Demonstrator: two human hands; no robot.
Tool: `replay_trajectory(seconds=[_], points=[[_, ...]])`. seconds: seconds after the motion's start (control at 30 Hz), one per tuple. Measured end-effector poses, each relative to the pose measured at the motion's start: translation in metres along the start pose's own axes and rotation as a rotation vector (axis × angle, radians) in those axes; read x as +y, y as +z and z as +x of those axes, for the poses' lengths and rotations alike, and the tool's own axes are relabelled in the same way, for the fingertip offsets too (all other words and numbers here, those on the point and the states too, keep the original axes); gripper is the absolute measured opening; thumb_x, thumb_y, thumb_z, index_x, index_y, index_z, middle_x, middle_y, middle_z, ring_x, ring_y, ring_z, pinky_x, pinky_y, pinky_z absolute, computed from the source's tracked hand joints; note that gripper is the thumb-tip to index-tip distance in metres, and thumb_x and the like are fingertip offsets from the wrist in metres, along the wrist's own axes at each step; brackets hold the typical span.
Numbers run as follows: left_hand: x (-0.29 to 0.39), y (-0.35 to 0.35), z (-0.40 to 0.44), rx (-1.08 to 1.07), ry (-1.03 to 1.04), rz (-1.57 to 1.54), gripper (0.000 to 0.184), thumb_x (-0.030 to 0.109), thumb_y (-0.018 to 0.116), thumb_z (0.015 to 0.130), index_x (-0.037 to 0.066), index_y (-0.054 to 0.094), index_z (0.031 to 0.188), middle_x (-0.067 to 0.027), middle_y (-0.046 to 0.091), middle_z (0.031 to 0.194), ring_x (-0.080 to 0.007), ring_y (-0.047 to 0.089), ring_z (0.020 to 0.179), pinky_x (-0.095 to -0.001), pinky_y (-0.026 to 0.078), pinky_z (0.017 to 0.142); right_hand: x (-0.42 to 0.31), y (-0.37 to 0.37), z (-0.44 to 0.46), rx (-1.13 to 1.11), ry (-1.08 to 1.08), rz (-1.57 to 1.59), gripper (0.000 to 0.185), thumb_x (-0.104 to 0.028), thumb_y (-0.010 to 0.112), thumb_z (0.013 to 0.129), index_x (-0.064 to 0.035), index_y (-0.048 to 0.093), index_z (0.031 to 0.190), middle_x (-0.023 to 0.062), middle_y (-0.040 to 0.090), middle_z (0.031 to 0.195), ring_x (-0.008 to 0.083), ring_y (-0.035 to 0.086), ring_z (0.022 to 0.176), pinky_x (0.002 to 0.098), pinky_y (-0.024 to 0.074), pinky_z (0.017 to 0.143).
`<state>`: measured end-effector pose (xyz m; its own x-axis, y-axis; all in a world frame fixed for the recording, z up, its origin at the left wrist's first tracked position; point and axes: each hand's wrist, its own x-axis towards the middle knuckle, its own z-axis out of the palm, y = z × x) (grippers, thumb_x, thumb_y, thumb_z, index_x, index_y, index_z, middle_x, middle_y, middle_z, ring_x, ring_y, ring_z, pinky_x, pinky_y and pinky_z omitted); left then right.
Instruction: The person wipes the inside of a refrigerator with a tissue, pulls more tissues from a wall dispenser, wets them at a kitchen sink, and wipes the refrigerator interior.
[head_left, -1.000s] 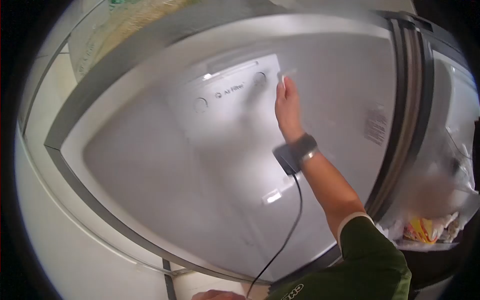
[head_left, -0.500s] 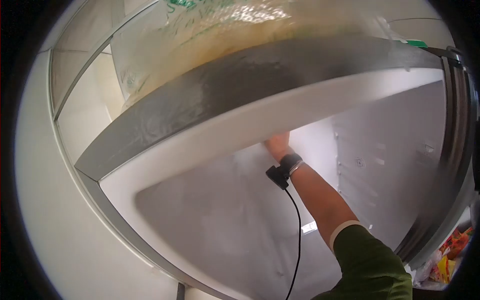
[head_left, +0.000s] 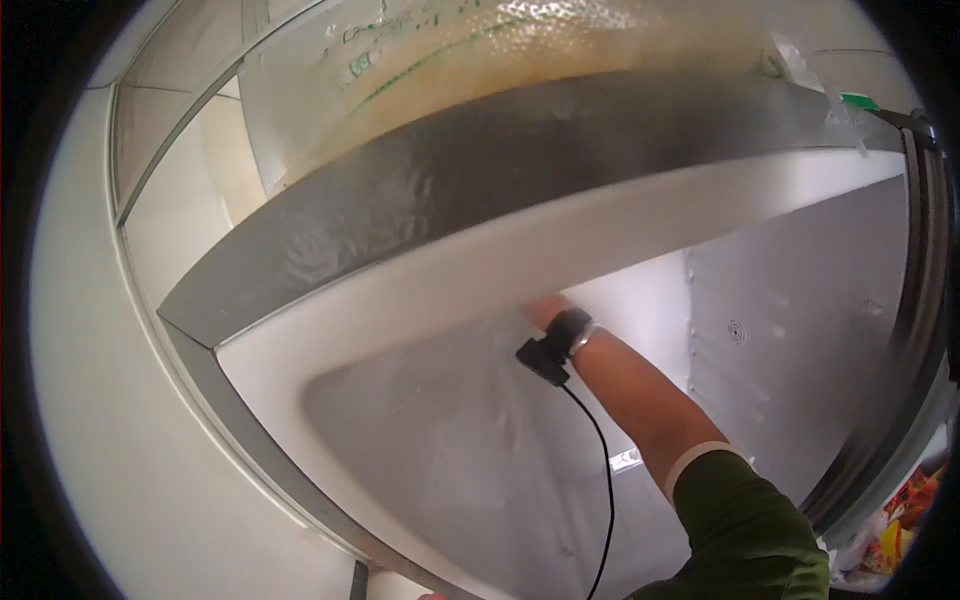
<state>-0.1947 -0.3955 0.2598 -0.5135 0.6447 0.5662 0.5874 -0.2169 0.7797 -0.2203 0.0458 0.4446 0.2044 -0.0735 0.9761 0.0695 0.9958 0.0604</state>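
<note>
My right hand (head_left: pixel 543 309) reaches deep inside a white-lined cabinet (head_left: pixel 430 420), which looks like a fridge or freezer. Its fingers are hidden past the white inner lip (head_left: pixel 560 240), so what they touch cannot be seen. A black strap (head_left: pixel 568 330) with a small black box (head_left: pixel 541 362) sits at the wrist, and a black cable (head_left: pixel 610 480) hangs from it. At the bottom edge, a tiny skin-toned patch (head_left: pixel 432 597) shows, perhaps a fingertip of my left hand; the rest is out of view.
A grey outer edge (head_left: pixel 380 215) curves over the opening. Cloudy plastic wrapping with green print (head_left: pixel 450 70) lies above it. Dark ribbed seals (head_left: pixel 925 230) run along the right. Colourful packages (head_left: pixel 895 530) sit at lower right, and a pale panel (head_left: pixel 170 450) stands at left.
My right hand has shifted slightly left and down, with more of it hidden by the lip. The view has moved slightly, and the skin-toned patch has appeared at the bottom edge.
</note>
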Motion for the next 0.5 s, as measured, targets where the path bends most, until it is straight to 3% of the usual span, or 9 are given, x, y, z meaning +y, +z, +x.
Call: replay_trajectory(seconds=[0.07,0.13,0.2,0.23,0.3,0.4,0.5], points=[[0.002,0.003,-0.001,0.004,-0.047,0.008,0.021,0.005,0.055,0.087,0.003,0.059,0.108,-0.0099,0.063,0.084,-0.0149,0.057,0.076,-0.0242,0.043,0.067,-0.005,0.017,-0.011,-0.086,-0.023,-0.041,0.029,-0.004,0.053,0.077,0.0004,0.055,0.105,0.0170,0.046,0.120,0.0348,0.042,0.112,0.0373,0.0364,0.095],[0.001,0.006,-0.005,0.020,-0.105,-0.006,0.021,0.005,0.055,0.087,0.003,0.059,0.108,-0.0099,0.063,0.084,-0.0147,0.056,0.076,-0.0241,0.043,0.067,-0.002,0.018,-0.032,-0.115,-0.245,-0.311,0.033,-0.007,0.051,0.079,-0.0001,0.053,0.111,0.0157,0.039,0.130,0.0321,0.036,0.122,0.0374,0.0326,0.100],[0.000,-0.024,-0.009,0.040,-0.109,-0.007,0.022,0.005,0.055,0.087,0.004,0.059,0.109,-0.0096,0.063,0.084,-0.0142,0.056,0.076,-0.0238,0.043,0.067,-0.025,0.019,-0.037,-0.332,-0.312,-0.444,0.037,-0.010,0.048,0.081,-0.0005,0.050,0.117,0.0138,0.035,0.137,0.0291,0.030,0.128,0.0381,0.0280,0.104],[-0.002,-0.026,-0.008,0.040,-0.114,-0.004,0.022,0.005,0.055,0.087,0.004,0.059,0.109,-0.0095,0.063,0.084,-0.0140,0.056,0.076,-0.0237,0.042,0.067,-0.026,0.010,-0.039,-0.540,-0.204,-0.374,0.039,-0.011,0.046,0.082,-0.0007,0.048,0.119,0.0128,0.033,0.138,0.0276,0.028,0.129,0.0386,0.0257,0.105],[-0.010,-0.029,-0.009,0.059,-0.158,-0.016,0.021,0.005,0.055,0.087,0.003,0.060,0.107,-0.0092,0.063,0.084,-0.0135,0.055,0.076,-0.0242,0.043,0.068,-0.020,-0.005,-0.056,-0.726,-0.133,-0.276,0.042,-0.012,0.044,0.083,-0.0007,0.045,0.124,0.0121,0.032,0.140,0.0256,0.025,0.132,0.0390,0.0229,0.107],[-0.003,-0.021,-0.003,0.121,-0.233,-0.021,0.017,0.005,0.057,0.086,0.000,0.061,0.101,-0.0086,0.063,0.084,-0.0124,0.054,0.075,-0.0244,0.043,0.067,-0.001,-0.017,-0.084,-0.720,-0.289,-0.331,0.046,-0.010,0.044,0.083,0.0003,0.040,0.128,0.0124,0.030,0.141,0.0232,0.024,0.133,0.0388,0.0239,0.107],[0.006,-0.010,0.011,0.110,-0.234,0.036,0.014,0.005,0.059,0.084,-0.002,0.062,0.095,-0.0076,0.062,0.082,-0.0115,0.053,0.072,-0.0238,0.044,0.063,0.015,-0.039,-0.086,-0.784,-0.214,-0.280,0.046,-0.009,0.043,0.084,-0.0005,0.040,0.129,0.0120,0.030,0.142,0.0240,0.025,0.133,0.0389,0.0244,0.106]])
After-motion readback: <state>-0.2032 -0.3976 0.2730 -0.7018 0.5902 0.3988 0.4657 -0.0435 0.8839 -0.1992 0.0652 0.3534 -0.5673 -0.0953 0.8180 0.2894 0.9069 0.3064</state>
